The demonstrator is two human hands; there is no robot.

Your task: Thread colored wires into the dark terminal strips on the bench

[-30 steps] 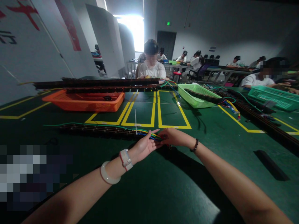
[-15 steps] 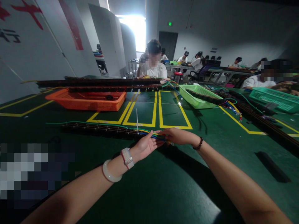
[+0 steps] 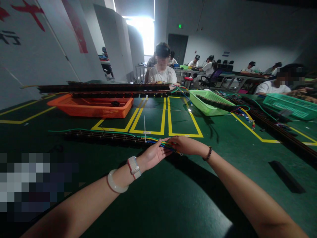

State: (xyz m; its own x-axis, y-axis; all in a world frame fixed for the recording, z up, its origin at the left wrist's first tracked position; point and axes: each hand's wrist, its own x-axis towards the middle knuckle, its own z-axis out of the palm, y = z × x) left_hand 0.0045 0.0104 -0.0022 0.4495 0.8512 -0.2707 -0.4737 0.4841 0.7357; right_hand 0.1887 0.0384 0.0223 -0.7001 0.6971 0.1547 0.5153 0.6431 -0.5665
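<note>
A long dark strip [image 3: 104, 136] with coloured wires running along it lies across the green table in front of me. At its right end a bundle of green, yellow, blue and red wires [image 3: 165, 144] passes between my hands. My left hand [image 3: 153, 154] reaches in from below, fingers against the wires. My right hand [image 3: 186, 144] is closed over the bundle's end from the right. A white cable tie [image 3: 145, 128] stands up from the strip just left of my hands.
An orange basket [image 3: 91, 107] sits back left beside more long dark strips [image 3: 104, 88]. A light green basket [image 3: 210, 102] and a teal basket [image 3: 289, 105] stand to the right with wired strips. Yellow tape outlines mark the table [image 3: 173, 191]. Other people sit opposite and at the right.
My hands have stayed on the wire bundle, shifting only slightly. The view rose and steadied a little.
</note>
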